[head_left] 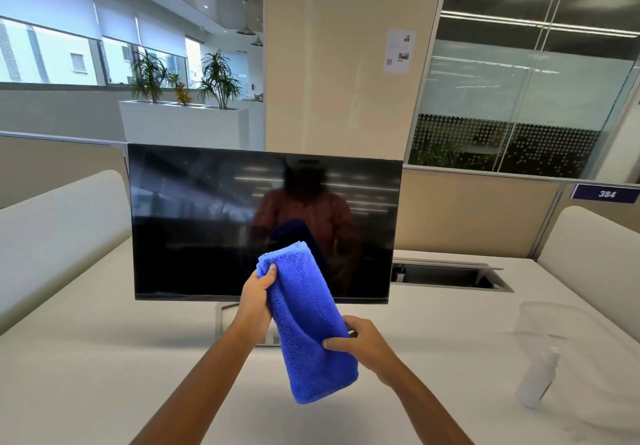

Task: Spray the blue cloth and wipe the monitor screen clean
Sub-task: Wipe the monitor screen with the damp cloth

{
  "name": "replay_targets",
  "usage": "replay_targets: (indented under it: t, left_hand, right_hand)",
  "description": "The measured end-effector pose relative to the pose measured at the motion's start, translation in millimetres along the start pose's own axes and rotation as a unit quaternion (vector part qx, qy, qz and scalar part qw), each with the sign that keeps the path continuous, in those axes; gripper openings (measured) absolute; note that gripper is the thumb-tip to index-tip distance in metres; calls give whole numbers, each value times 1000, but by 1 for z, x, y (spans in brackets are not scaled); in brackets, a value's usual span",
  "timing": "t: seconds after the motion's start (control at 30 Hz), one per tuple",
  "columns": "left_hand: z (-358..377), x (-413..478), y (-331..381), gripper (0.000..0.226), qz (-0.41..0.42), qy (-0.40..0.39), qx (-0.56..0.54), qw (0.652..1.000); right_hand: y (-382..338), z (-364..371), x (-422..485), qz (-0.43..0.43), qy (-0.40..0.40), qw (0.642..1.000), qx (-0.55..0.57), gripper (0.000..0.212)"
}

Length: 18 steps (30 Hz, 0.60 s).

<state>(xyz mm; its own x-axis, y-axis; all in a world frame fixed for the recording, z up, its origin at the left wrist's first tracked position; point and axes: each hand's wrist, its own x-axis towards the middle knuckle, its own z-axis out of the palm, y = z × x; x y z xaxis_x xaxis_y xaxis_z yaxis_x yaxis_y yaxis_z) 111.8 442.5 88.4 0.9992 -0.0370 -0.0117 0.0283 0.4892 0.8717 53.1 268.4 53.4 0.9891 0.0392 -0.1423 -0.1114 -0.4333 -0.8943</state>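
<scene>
On the table (104,358), monitor (207,219) stands dark. Blue cloth (308,323) hangs folded before its btm edge: left hand (254,309) fingers grip the top, right hand (363,344) fingers pinch the side. Spray bottle (540,378) sits far right; I'd free 1 hand, mist cloth not screen.

free desk (104,358) space before the monitor (207,219), spray bottle (538,380) (blurred) at right
</scene>
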Motion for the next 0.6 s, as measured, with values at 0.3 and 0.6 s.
replay_targets:
  t: [0.3,0.6]
  left_hand:
    - [-48,6,13,44,-21,-8,234,972]
    - [-17,-29,10,71,105,-314,584,741]
  right_hand:
    - [-13,-30,-10,-32,-24,999,-12,32]
    - [-47,-39,-1,-125,-114,935,-310,21]
